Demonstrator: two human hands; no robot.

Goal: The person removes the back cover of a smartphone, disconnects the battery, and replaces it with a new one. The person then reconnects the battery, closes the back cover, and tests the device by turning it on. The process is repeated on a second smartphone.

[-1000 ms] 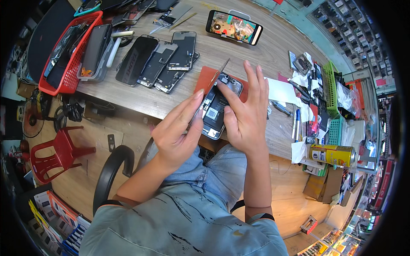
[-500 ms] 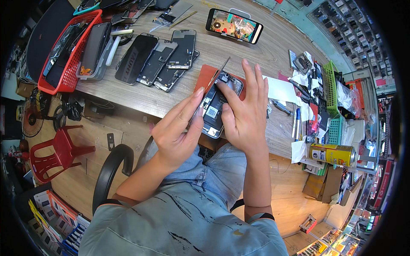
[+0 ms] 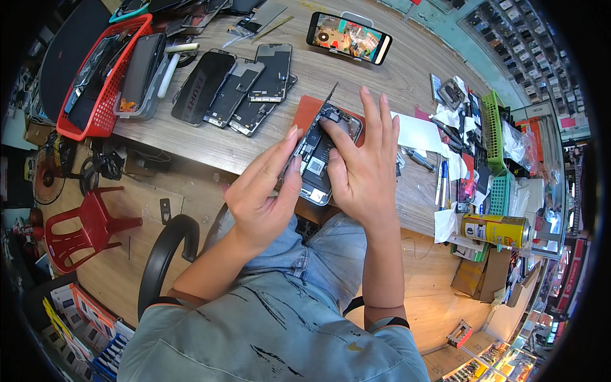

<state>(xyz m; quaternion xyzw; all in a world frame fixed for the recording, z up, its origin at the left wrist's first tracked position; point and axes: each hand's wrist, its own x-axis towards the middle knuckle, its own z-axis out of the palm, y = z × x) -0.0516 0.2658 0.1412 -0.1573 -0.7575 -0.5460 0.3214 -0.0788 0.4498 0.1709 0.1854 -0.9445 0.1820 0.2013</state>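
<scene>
An opened smartphone (image 3: 323, 167) lies at the table's front edge, its dark battery and inner parts showing. Along its left side the thin screen panel (image 3: 311, 135) stands tilted up, inner face toward the phone. My left hand (image 3: 259, 198) pinches this panel between thumb and straight fingers. Over the phone's right side is my right hand (image 3: 368, 175), its index fingertip pressing inside near the upper end and its thumb by the battery. The other visible fingers stretch out, spread. Beneath the phone an orange-red mat (image 3: 307, 109) shows at the edges.
Several loose phone screens (image 3: 237, 89) lie to the left, beside a clear tray (image 3: 141, 105) and a red basket (image 3: 105, 108). A propped phone (image 3: 349, 38) stands at the back. On the right are white paper (image 3: 417, 132), a screwdriver (image 3: 420, 159) and a yellow can (image 3: 496, 230).
The screen panel has swung a little to the left, and more of its inner face shows. My left hand has shifted slightly with it. My right hand has barely moved.
</scene>
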